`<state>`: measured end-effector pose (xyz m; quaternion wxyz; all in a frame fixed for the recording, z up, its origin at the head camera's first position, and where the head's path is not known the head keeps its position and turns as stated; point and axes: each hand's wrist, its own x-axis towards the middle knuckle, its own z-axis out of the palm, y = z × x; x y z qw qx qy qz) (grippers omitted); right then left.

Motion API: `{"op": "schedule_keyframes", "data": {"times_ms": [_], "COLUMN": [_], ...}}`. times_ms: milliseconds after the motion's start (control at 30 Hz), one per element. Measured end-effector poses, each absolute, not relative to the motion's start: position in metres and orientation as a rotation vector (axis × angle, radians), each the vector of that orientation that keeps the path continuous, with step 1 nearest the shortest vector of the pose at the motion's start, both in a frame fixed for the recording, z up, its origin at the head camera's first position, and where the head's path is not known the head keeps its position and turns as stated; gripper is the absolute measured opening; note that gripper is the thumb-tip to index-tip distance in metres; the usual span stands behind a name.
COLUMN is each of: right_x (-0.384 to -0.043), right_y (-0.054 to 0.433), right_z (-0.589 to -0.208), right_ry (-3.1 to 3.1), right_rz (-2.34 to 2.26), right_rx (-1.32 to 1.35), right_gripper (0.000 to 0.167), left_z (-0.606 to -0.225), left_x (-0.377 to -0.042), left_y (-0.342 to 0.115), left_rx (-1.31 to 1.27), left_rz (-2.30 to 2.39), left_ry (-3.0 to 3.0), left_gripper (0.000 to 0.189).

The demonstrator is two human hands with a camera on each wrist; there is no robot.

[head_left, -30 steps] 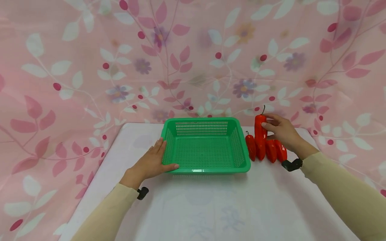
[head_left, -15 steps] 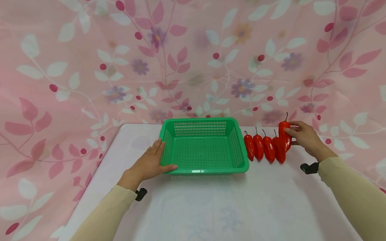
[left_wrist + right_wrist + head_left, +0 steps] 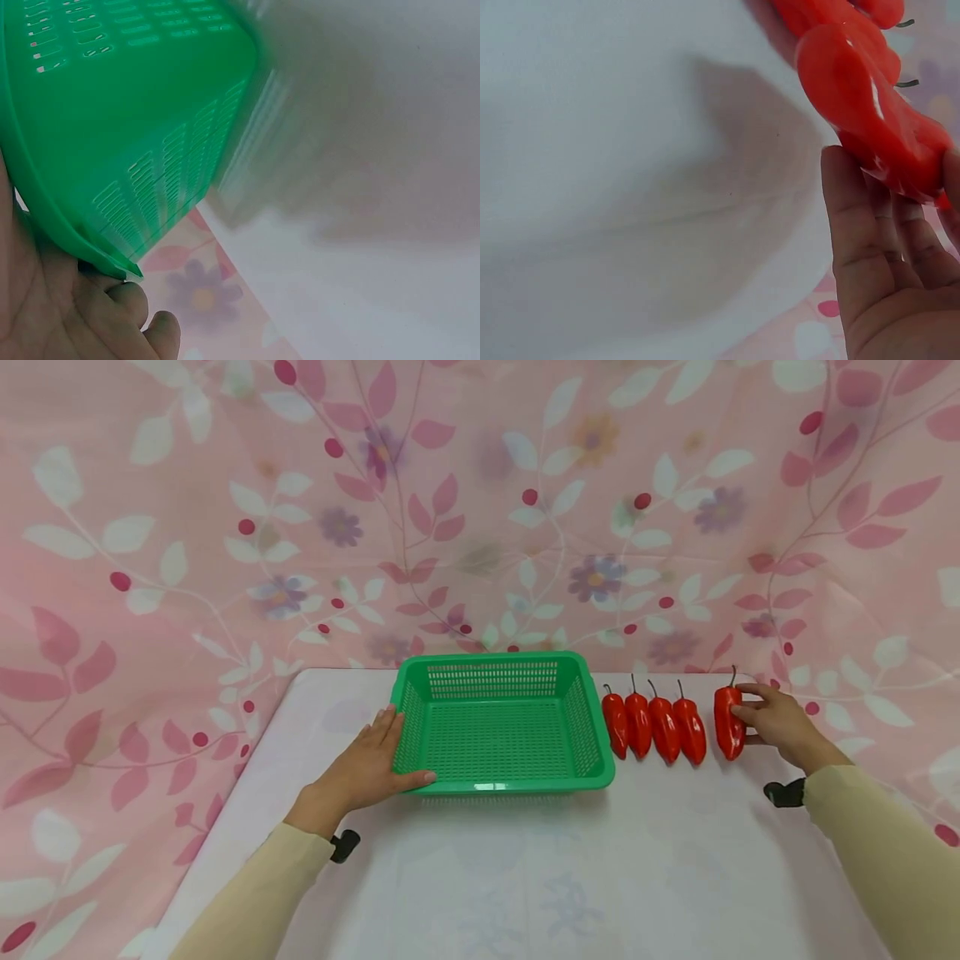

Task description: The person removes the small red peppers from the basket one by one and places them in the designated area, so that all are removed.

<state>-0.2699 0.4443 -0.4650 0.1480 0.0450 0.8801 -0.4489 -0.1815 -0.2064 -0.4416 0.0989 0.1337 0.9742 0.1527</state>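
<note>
A green plastic basket with slotted walls stands on the table. My left hand rests on its left rim, fingers fairly straight along the side and the thumb lying over the front rim. Its fingertips touch the basket's edge in the left wrist view. Far to the right, my right hand pinches a red pepper between thumb and fingers, stem upward. In the right wrist view the pepper lies against the fingers, its blunt end toward the camera. Several more red peppers lie in a row between basket and right hand.
A white cloth covers the table, whose back edge runs behind the basket and peppers. A pink floral curtain hangs behind it. Each wrist wears a small black camera.
My right hand has carried the pepper rightward and lowered it from above the row to the row's right end, a gap apart from the others. My left hand stays on the basket.
</note>
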Motion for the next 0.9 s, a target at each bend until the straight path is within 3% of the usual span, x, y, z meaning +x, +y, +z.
{"op": "schedule_keyframes", "data": {"times_ms": [900], "right_x": [-0.275], "right_y": [0.446], "right_z": [-0.49], "right_ry": [2.412], "right_rz": [-1.262], "right_rx": [0.165], "right_gripper": [0.076], "left_z": [-0.444], "left_x": [-0.182], "left_y": [-0.207], "left_rx": [0.378], "left_rz": [0.437], "left_ry": [2.874], "left_gripper": [0.133]}}
